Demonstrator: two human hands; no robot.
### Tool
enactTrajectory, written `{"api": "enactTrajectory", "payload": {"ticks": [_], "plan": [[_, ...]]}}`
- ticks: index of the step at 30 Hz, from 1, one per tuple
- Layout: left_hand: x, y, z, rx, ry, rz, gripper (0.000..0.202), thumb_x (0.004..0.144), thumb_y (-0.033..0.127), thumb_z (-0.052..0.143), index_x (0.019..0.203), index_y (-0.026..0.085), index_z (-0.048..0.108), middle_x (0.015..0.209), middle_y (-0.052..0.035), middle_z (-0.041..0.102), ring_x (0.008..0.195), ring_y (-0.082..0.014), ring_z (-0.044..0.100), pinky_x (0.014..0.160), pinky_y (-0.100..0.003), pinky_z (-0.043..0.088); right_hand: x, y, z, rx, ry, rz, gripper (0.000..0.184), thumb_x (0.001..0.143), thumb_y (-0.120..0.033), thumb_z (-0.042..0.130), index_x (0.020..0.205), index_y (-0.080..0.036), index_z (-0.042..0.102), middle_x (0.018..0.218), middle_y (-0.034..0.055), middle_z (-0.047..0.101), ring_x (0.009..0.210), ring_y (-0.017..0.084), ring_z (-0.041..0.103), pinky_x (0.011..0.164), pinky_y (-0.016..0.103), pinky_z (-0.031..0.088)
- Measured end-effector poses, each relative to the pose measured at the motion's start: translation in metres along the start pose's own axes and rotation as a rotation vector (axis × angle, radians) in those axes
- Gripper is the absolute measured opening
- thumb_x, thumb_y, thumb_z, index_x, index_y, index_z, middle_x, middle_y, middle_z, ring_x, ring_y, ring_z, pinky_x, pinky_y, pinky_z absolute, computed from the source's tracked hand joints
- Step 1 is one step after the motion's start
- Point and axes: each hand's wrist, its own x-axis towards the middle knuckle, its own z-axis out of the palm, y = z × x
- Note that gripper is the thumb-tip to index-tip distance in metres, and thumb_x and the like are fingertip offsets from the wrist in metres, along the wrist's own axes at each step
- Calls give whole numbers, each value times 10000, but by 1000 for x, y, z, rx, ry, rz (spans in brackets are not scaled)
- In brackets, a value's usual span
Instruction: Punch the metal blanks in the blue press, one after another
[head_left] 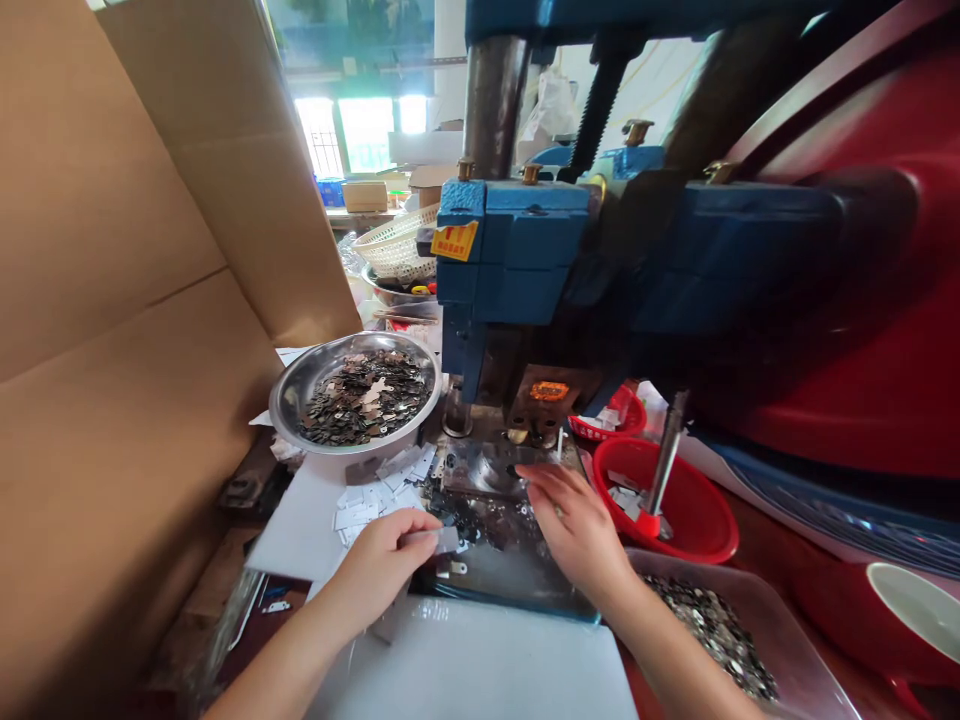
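Note:
My left hand (386, 560) is closed, pinching a small flat metal plate (447, 540) between thumb and fingers over the front of the press bed. My right hand (574, 525) reaches to the steel die block (480, 470) under the punch head, fingers stretched forward with the tips at its right side. Whether something tiny lies under those fingertips is hidden. A pile of flat metal blanks (375, 505) lies on white board beside my left hand. One small tabbed metal piece (452, 570) rests on the dark bed near me.
The blue punch press (517, 240) rises right above the die. A steel bowl (429, 400) of stamped pieces stands left. Red baskets (701, 510) and a clear bin (780, 610) of small metal parts sit right. Cardboard (135, 300) walls the left side.

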Motion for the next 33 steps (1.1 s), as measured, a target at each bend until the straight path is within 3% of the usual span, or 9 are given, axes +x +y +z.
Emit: {"api": "enactTrajectory", "payload": {"ticks": [2, 5, 10, 13, 17, 22, 25, 29, 33], "plan": [[3, 8, 8, -214, -52, -58, 318, 797, 280, 530, 1066, 161, 650, 872, -40, 678, 778, -168, 593, 715, -284, 437, -15, -17, 7, 218, -136, 204, 324, 882, -358, 447, 1104, -222, 640, 901, 45, 704, 832, 184, 644, 792, 359, 520], [4, 22, 19, -473, -131, -95, 357, 774, 219, 537, 1104, 148, 653, 959, -65, 687, 786, -155, 605, 712, -280, 448, -30, -36, 17, 461, -282, 358, 400, 839, -417, 513, 1166, -208, 610, 866, 43, 710, 773, 180, 651, 726, 328, 534], [2, 35, 26, -677, -211, -147, 465, 678, 87, 560, 1128, 160, 651, 1091, -89, 673, 825, -155, 630, 723, -269, 458, -34, -39, 19, 629, -195, 457, 395, 757, -446, 606, 1060, -199, 663, 861, 51, 704, 754, 185, 639, 715, 326, 524], [2, 35, 27, -710, -191, -156, 457, 693, 90, 559, 1137, 155, 644, 1045, -88, 691, 802, -143, 633, 713, -259, 465, -35, -36, 14, 678, -182, 496, 427, 763, -471, 596, 1082, -193, 650, 773, 35, 680, 692, 163, 613, 670, 306, 512], [3, 32, 30, -700, -151, -172, 454, 704, 94, 573, 1152, 146, 628, 1036, -88, 695, 813, -140, 633, 749, -272, 475, -37, -38, 12, 827, -145, 534, 488, 708, -451, 673, 1128, -213, 603, 832, 31, 679, 737, 157, 617, 691, 298, 504], [3, 34, 37, -646, -156, -123, 525, 732, 135, 585, 1255, 150, 541, 1064, -92, 680, 921, -176, 622, 788, -299, 467, -41, -40, 19, 858, -141, 559, 295, 713, -445, 678, 848, -189, 623, 795, 49, 691, 770, 189, 635, 750, 335, 499], [4, 35, 43, -518, -157, -19, 482, 744, 135, 572, 1225, 168, 567, 1013, -71, 691, 961, -192, 607, 825, -312, 446, -41, -35, 19, 691, -36, 459, 253, 765, -442, 614, 725, -194, 582, 745, 43, 657, 712, 181, 621, 677, 313, 507], [7, 33, 51, -364, -77, 65, 215, 737, 165, 590, 929, 173, 687, 828, -29, 695, 832, -184, 614, 801, -321, 440, -44, -36, 13, 239, 169, 47, 71, 802, -259, 569, 758, -216, 605, 837, 51, 629, 790, 175, 608, 678, 297, 510], [9, 33, 57, -673, -68, 25, 52, 646, 126, 646, 617, 168, 635, 1027, -38, 685, 1000, -217, 598, 882, -332, 424, -49, -43, 6, -41, 190, -379, 217, 761, -107, 579, 913, -261, 597, 896, 33, 631, 841, 172, 605, 736, 326, 510]]}}
